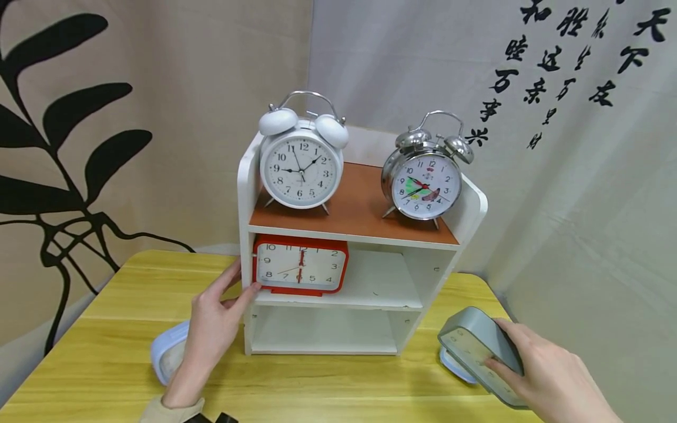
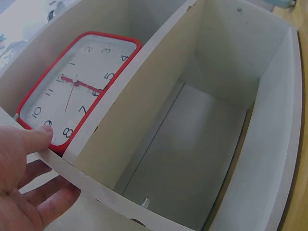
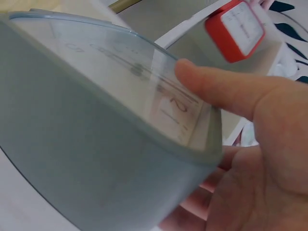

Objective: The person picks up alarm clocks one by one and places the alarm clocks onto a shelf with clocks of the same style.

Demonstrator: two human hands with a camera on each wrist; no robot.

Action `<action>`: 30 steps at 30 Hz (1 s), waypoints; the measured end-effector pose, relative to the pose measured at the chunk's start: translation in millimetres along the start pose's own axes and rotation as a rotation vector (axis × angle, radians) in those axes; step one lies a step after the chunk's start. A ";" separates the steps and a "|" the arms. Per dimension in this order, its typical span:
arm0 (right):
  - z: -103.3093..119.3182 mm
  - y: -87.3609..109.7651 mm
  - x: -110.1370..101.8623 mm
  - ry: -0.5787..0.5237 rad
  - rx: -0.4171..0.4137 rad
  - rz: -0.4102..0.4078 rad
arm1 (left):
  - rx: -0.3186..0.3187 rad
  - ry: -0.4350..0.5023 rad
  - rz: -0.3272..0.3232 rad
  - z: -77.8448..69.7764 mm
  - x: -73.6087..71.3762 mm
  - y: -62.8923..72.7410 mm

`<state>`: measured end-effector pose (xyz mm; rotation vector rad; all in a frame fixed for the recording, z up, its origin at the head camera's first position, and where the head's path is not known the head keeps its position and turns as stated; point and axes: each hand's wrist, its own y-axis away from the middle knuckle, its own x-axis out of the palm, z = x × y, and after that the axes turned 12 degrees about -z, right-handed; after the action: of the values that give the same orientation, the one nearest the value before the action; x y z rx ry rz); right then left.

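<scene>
My left hand [image 1: 217, 320] is at the left side panel of a white shelf unit [image 1: 324, 303]. Its thumb touches the lower left corner of a red rectangular clock [image 1: 298, 267] on the middle shelf; its other fingers lie along the panel's outside. In the left wrist view, the thumb [image 2: 38, 138] rests over the clock's face near the 9. My right hand [image 1: 550, 370] grips a grey-green clock [image 1: 471, 343], tilted, right of the shelf. The right wrist view shows the thumb [image 3: 216, 89] on its front and the fingers behind it.
A white twin-bell alarm clock [image 1: 301, 167] and a silver one [image 1: 425, 185] stand on the brown top shelf [image 1: 359, 200]. On the wooden table [image 1: 317, 388], a light blue clock [image 1: 170, 355] is partly behind my left wrist, and another light blue object [image 1: 456, 367] shows below the grey-green clock.
</scene>
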<state>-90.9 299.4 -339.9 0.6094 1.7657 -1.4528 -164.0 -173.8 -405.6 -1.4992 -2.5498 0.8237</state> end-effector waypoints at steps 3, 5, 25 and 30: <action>9.5 -3.5 -0.3 -0.009 -0.043 -0.032 | -0.008 0.004 0.008 0.0 -0.2 0.2; 15.0 -6.7 -1.3 -0.015 -0.063 -0.040 | -0.012 0.008 0.010 -0.2 -0.2 0.2; 57.3 -37.5 -7.4 -0.114 -0.312 -0.157 | 0.004 0.005 0.001 0.5 -0.2 0.7; 66.7 -47.7 -6.5 -0.169 -0.402 -0.206 | -0.011 0.003 0.010 0.7 -0.9 0.6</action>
<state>-106.4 224.1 -310.3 0.0962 1.9515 -1.1885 -163.3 -174.6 -406.2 -1.5155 -2.5511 0.8101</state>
